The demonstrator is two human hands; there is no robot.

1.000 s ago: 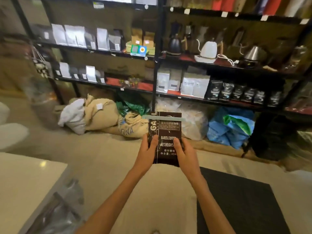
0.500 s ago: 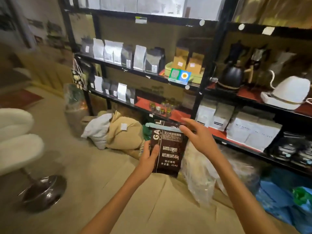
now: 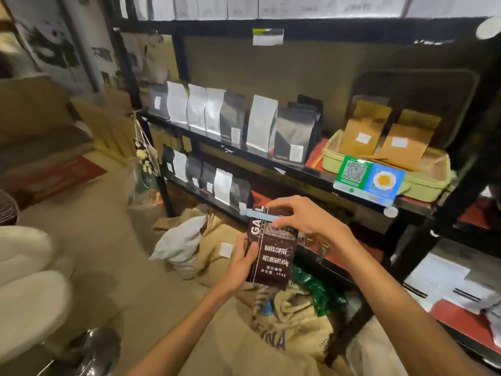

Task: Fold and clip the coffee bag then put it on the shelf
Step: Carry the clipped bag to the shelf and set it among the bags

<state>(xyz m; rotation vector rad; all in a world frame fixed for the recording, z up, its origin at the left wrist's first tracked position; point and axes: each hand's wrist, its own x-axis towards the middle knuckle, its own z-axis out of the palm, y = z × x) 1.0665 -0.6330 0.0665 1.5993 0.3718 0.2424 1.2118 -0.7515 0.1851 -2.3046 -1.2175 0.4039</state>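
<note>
I hold a dark brown coffee bag (image 3: 273,256) upright in front of the black shelf unit (image 3: 271,164). A pale blue clip (image 3: 261,215) runs across the bag's folded top. My left hand (image 3: 241,263) grips the bag's lower left edge, thumb on its front. My right hand (image 3: 303,217) comes from the right and pinches the bag's top at the clip. The bag hangs in the air below the middle shelf board, in front of the lower shelf.
White and grey coffee bags (image 3: 233,120) stand in rows on two shelf levels. A green tray (image 3: 390,169) with brown pouches and a QR card (image 3: 367,177) sits at right. Burlap sacks (image 3: 284,332) lie on the floor below. White stools (image 3: 29,294) stand at left.
I have come closer to the shelves and the view turned left. My right hand went from the bag's lower edge up to its clipped top. The left hand kept its hold.
</note>
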